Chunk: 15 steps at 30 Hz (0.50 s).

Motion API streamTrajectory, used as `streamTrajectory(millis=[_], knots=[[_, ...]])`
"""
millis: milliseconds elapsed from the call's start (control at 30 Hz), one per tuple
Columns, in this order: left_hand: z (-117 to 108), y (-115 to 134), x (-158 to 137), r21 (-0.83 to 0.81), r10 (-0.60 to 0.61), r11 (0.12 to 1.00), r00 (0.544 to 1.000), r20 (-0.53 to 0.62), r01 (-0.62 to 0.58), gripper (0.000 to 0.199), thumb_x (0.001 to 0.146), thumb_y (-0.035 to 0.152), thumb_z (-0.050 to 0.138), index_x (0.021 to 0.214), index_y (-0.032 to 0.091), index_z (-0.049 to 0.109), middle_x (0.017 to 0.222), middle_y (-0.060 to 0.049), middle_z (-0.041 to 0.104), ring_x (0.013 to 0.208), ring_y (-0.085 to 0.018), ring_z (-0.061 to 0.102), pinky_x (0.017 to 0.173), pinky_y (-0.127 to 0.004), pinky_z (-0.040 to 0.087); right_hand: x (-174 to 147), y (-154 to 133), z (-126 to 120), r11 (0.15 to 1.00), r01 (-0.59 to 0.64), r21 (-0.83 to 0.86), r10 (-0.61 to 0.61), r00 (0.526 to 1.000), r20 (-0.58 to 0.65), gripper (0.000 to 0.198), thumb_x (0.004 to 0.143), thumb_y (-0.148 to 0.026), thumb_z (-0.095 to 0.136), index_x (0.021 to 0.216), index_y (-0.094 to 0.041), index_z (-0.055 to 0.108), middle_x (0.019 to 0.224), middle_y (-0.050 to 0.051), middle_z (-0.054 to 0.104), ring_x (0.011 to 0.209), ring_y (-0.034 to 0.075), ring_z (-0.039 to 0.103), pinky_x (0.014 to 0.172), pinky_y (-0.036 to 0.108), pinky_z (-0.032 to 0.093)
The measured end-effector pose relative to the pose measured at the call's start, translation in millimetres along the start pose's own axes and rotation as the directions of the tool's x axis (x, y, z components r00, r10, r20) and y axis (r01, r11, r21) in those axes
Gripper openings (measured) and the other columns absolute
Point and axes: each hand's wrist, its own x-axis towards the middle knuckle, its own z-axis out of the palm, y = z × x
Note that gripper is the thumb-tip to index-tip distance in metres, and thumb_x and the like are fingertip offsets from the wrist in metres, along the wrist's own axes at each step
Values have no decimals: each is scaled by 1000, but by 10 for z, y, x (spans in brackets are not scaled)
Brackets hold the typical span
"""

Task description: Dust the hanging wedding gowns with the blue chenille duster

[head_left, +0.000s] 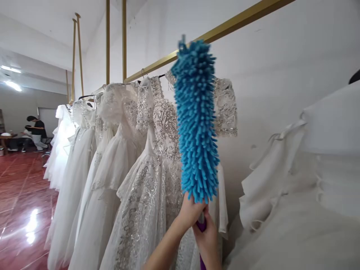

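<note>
Both hands clamp the purple handle (201,226) just below the blue duster (196,120): the left hand (189,213) wraps it right under the fluffy head, the right hand (207,238) grips beneath. Held upright, the duster stands in front of the beaded dress (157,157), under the gold rail (213,33). It looks light, its chenille head soft and floppy, so the stiff handle is the best hold.

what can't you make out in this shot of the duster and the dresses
Head view only:
- purple handle: wrapped by the left hand and right hand, its lower end cut by the bottom edge.
- beaded dress bodice: partly behind the blue duster.
- seated person far left: too small to tell what they do.
- near dress: cut off by the right edge.
</note>
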Motion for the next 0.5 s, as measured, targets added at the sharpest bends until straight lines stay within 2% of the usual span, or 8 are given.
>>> streamTrajectory(millis=[67,133,233,300,433,500], knots=[[-201,-2,47,-37,-10,999,998,-60,8,17,64,23,46,49,21,38,38,7,39,32,-7,39,36,-21,30,64,-79,118,999,50,-7,-49,993,105,62,70,-37,46,120,-1,40,106,21,64,90,28,63,73,34,49],[-407,-42,97,-98,-49,994,996,-73,42,23,67,31,50,50,20,39,40,7,39,33,-7,40,38,-21,30,95,-125,236,996,73,-46,-63,978,200,54,75,-35,44,121,-8,41,110,19,63,97,27,61,78,34,48],[-699,-200,99,-221,-129,969,990,-62,112,31,67,44,53,53,20,39,42,8,37,36,-7,38,43,-22,31,63,-106,399,978,72,-198,-9,953,304,45,77,-32,42,117,-11,45,96,18,68,89,30,63,77,39,47],[-868,-342,28,-265,-167,955,981,-100,136,34,67,47,51,53,21,35,43,9,34,37,-6,34,43,-22,30,4,-36,514,964,76,-254,19,936,351,43,77,-28,43,116,-12,46,89,17,70,82,30,65,76,41,47],[-1125,-506,-188,-257,-199,955,962,-188,147,33,70,43,46,49,23,31,39,8,33,37,-7,30,44,-23,27,-147,135,774,982,82,-170,-24,948,316,37,73,-24,48,109,-15,54,105,16,66,97,29,61,82,39,47],[-1220,-487,-283,-182,-226,964,959,-170,195,32,70,39,46,46,22,33,39,6,35,40,-9,33,45,-24,28,-257,229,902,994,65,-89,-41,966,254,34,71,-24,51,104,-17,58,105,14,67,99,27,61,82,38,48]])
